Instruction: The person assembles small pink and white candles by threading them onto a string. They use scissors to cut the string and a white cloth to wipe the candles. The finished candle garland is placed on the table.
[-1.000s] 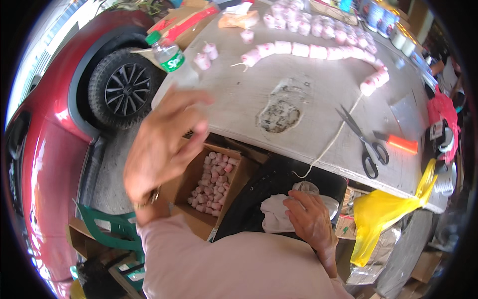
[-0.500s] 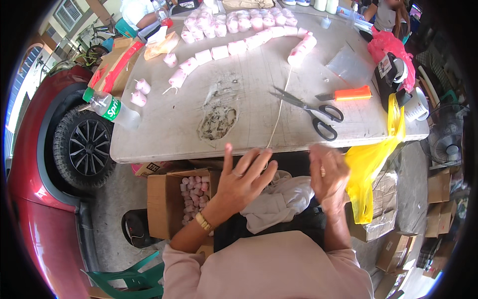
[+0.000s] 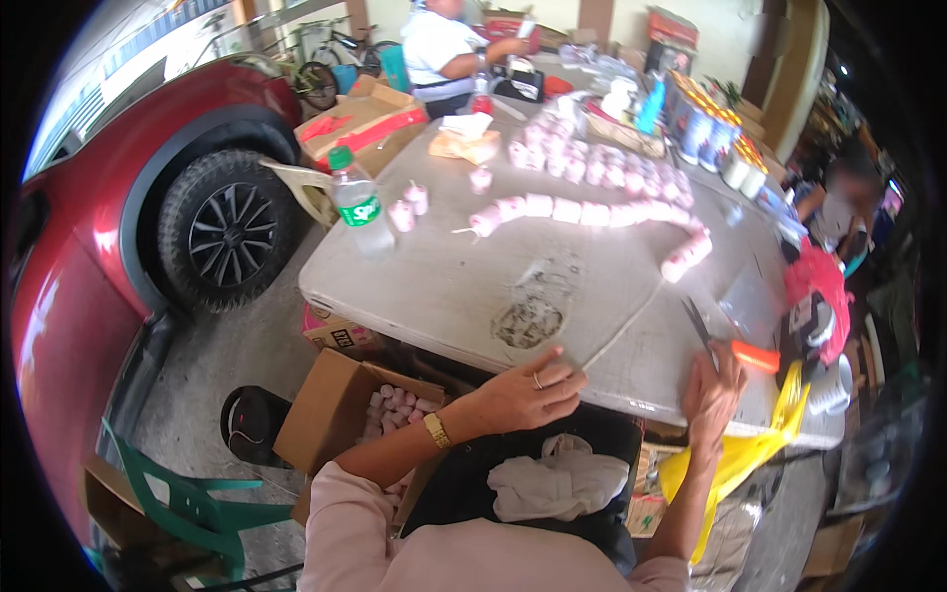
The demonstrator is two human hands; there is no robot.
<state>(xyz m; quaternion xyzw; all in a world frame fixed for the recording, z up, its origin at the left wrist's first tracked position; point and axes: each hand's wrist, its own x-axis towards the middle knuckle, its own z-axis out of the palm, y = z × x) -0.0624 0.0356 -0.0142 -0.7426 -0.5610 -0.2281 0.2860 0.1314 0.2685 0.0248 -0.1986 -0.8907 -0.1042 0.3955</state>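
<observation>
Pinching a pale cord [image 3: 623, 328] near the table's front edge, the person's left hand [image 3: 528, 397] shows in the head view with its thumb and fingers drawn together and a ring on one finger. The cord runs straight up to the string of pink-and-white cylinders [image 3: 595, 214], which lies in a curve across the table [image 3: 424, 286]. The right hand [image 3: 712, 397] lies over the handle end of the scissors [image 3: 696, 322], fingers bent and close together; whether they grip the handles cannot be told. Just beside it is an orange-handled cutter [image 3: 756, 357]. A clear bottle [image 3: 365, 219] with a green cap stands at the table's left. Below the edge, a cardboard box [image 3: 326, 409] holds loose cylinders [image 3: 397, 403], and a whitish cloth [image 3: 557, 483] lies on something dark.
</observation>
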